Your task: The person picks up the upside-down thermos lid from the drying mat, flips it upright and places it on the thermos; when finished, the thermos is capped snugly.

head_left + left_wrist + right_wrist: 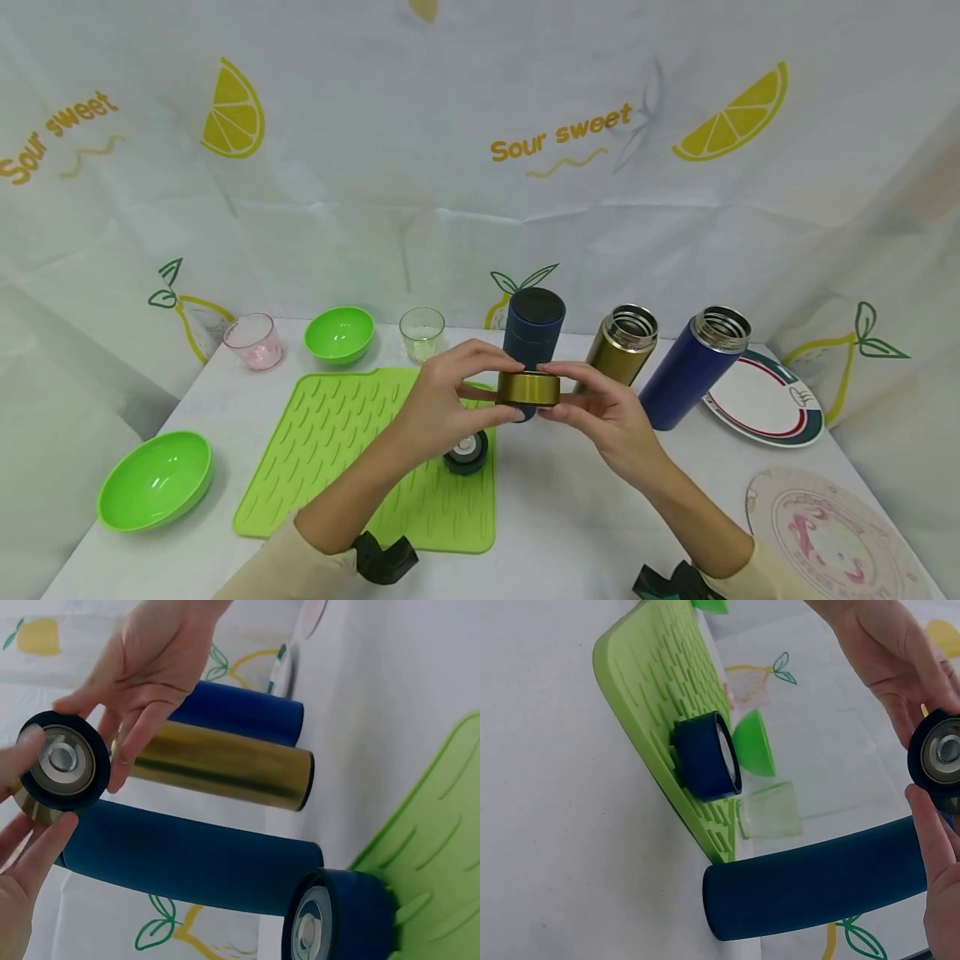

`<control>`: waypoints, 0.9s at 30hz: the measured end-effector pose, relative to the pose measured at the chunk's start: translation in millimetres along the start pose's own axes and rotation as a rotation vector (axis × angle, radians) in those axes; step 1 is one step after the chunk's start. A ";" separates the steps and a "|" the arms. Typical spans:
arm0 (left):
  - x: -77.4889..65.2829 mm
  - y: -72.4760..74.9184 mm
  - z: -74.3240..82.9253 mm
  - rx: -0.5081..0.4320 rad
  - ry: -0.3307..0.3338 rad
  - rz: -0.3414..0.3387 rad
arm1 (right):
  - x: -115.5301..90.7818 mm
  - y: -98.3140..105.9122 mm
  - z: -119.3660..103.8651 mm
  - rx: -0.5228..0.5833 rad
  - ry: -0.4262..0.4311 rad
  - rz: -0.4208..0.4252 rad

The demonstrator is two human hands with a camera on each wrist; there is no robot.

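Observation:
A gold bottle lid [528,389] is held up in front of me between both hands. My left hand [438,408] pinches its left side with fingers and thumb, and my right hand [618,421] pinches its right side. Its underside, with a dark rim and a metal centre, shows in the left wrist view. Behind the hands a dark blue bottle [534,329] stands upright with its top covered. To its right stand a gold bottle [618,354] and a blue bottle [686,375], both uncapped. A dark blue lid [701,757] lies with its underside up on the green mat [330,450].
Along the back are a pink glass [255,342], a small green bowl [339,335] and a clear glass [422,333]. A larger green bowl [156,482] sits at left. On the right lie a rimmed plate [761,398] and a pink-patterned plate [832,533].

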State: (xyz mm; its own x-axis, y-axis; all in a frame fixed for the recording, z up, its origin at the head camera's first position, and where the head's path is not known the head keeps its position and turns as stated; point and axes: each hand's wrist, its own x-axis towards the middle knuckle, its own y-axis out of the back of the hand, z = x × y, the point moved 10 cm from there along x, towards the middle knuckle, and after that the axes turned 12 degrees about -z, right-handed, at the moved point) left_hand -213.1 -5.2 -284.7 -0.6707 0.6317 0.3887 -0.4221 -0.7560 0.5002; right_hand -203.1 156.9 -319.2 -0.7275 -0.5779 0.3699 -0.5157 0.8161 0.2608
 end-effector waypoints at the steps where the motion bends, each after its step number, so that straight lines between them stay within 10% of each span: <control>1: 0.2 -0.4 -2.6 -0.018 0.024 -0.005 | -0.2 0.5 -2.1 -0.006 0.014 0.004; 11: 0.7 -3.1 -19.5 -0.087 0.224 -0.062 | -0.8 0.7 -11.5 0.011 0.079 0.011; 27: 1.8 -3.7 -6.6 -0.064 0.031 -0.055 | -2.1 1.9 -5.5 0.069 0.075 0.011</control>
State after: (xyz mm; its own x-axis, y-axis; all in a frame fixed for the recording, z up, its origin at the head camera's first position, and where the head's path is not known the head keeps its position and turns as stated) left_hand -216.7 -2.5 -291.1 -0.6640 0.6673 0.3373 -0.4963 -0.7307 0.4688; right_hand -200.0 159.6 -314.5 -0.6988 -0.5649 0.4388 -0.5394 0.8190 0.1955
